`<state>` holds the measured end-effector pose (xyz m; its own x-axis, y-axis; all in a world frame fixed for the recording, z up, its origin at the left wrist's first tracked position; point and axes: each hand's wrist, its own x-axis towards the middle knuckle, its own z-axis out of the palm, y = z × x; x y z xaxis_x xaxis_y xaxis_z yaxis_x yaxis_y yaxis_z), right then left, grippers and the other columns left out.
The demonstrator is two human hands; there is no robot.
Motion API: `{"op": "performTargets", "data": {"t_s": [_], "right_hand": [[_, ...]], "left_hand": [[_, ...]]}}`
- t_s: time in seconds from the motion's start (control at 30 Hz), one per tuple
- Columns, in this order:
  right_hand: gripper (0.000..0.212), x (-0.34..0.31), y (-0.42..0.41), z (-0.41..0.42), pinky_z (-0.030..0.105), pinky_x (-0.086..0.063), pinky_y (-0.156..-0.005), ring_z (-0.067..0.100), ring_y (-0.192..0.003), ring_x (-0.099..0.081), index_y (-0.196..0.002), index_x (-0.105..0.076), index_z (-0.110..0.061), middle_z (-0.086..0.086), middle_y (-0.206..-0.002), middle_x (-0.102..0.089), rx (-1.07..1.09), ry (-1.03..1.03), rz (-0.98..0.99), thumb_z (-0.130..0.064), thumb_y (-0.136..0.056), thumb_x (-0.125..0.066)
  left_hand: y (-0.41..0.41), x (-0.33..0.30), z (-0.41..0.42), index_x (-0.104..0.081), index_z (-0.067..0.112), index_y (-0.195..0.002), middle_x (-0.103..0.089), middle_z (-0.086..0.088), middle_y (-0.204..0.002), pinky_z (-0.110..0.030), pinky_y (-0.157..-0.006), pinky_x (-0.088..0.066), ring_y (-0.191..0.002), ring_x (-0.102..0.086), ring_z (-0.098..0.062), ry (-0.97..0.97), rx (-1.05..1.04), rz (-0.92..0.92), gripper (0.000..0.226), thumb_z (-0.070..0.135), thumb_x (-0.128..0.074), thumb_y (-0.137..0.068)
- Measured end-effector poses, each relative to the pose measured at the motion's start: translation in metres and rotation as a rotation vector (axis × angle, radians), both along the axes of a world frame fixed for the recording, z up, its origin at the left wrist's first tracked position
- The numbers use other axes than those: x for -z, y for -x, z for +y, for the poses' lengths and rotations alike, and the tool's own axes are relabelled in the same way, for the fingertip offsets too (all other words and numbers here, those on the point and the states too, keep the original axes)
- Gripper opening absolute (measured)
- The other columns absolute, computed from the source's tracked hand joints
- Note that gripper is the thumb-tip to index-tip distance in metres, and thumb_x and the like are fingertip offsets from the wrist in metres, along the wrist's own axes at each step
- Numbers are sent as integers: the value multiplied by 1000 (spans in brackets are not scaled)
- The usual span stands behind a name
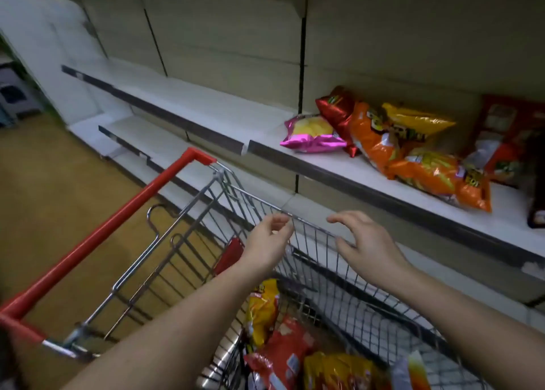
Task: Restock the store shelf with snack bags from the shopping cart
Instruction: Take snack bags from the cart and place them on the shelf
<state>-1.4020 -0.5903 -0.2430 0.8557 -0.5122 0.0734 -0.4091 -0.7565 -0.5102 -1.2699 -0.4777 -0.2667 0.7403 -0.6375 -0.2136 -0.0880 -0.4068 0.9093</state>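
Note:
A wire shopping cart (pixel 324 274) with a red handle (pixel 97 236) stands against the store shelf (pixel 330 165). Inside it lie several snack bags: a yellow one (pixel 262 307), a red one (pixel 286 351) and another yellow one (pixel 339 372). My left hand (pixel 265 242) and my right hand (pixel 365 245) hover over the cart's far rim, fingers loosely curled, holding nothing. On the shelf lie a pink bag (pixel 312 134), a dark red bag (pixel 339 112), orange bags (pixel 424 171) and a yellow bag (pixel 413 121).
The shelf's left stretch (pixel 177 103) is bare, as is the lower shelf (pixel 141 133). Red packs (pixel 507 136) stand at the shelf's far right. The brown floor (pixel 53 183) lies left of the cart.

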Motion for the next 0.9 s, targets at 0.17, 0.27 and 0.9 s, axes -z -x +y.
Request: {"op": "performTargets", "data": {"t_s": [0.17,0.27,0.9], "right_hand": [[39,66,-4,14,24,-36,-96,17,-121,-47,-132,-47,-21,0,-135,-45,-4,-125,168,-16,-92,-49],[41,104,-3,23,23,-36,-95,17,-120,-47,-133,-46,-22,0,-133,-46,51,-215,254,-17,-92,-50],[45,277,17,58,30,-42,-87,30,-119,-50,-139,-39,-12,16,-136,-49,354,-772,654,-16,-94,-48]], "left_hand": [[3,62,30,-52,23,-106,-59,-8,-118,-36,-91,-45,-110,-56,-27,-176,-36,119,10,25,-50,-97],[0,96,37,-53,20,-108,-57,-11,-123,-36,-88,-45,-114,-54,-30,-295,-22,192,14,28,-50,-97],[-6,275,15,-46,9,-128,-59,-14,-123,-44,-94,-50,-106,-60,-31,-809,418,448,44,22,-60,-89]]}}
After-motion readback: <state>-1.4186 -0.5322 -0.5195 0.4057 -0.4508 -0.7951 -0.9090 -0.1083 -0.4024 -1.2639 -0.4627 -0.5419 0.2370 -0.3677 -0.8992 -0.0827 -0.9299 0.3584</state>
